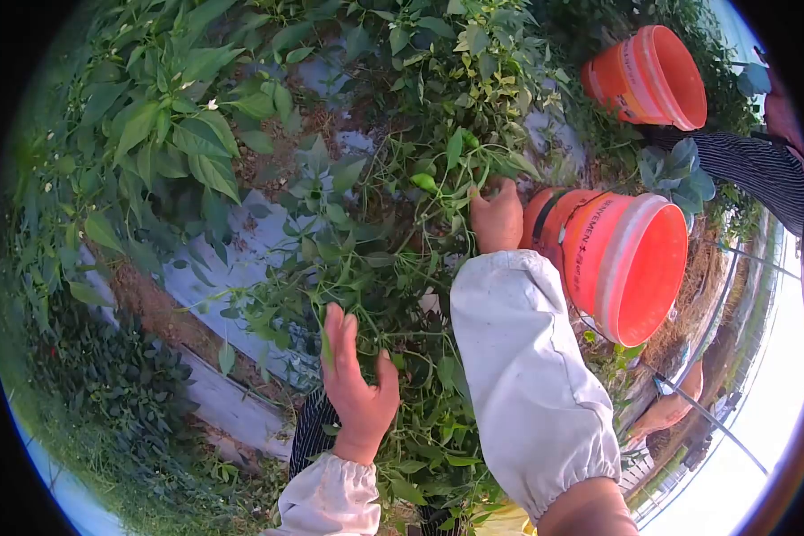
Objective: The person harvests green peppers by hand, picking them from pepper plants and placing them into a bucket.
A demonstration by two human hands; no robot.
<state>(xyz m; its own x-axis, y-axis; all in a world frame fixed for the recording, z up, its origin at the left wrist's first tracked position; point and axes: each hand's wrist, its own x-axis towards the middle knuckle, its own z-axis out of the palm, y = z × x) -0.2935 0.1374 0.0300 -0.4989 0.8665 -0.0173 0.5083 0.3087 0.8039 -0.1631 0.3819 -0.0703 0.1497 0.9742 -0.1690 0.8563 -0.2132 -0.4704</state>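
Observation:
My right hand (498, 219) reaches in a pale sleeve to the middle of a pepper plant, its fingers curled closed at the stems. What sits between those fingertips is hidden. Just left of it hangs a green pepper (424, 182), with a second green pepper (471, 140) slightly higher among the leaves. Lower down, my left hand (357, 389) is open, fingers stretched upward against the foliage (339, 277). Nothing shows in its palm.
An orange-red bucket (590, 241) lies tilted right of my right hand, its mouth facing right. Another orange-red bucket (639, 76) stands farther back. Pale ground sheeting (232, 259) runs between the plants. Striped cloth (750, 174) on a person's limb shows at right.

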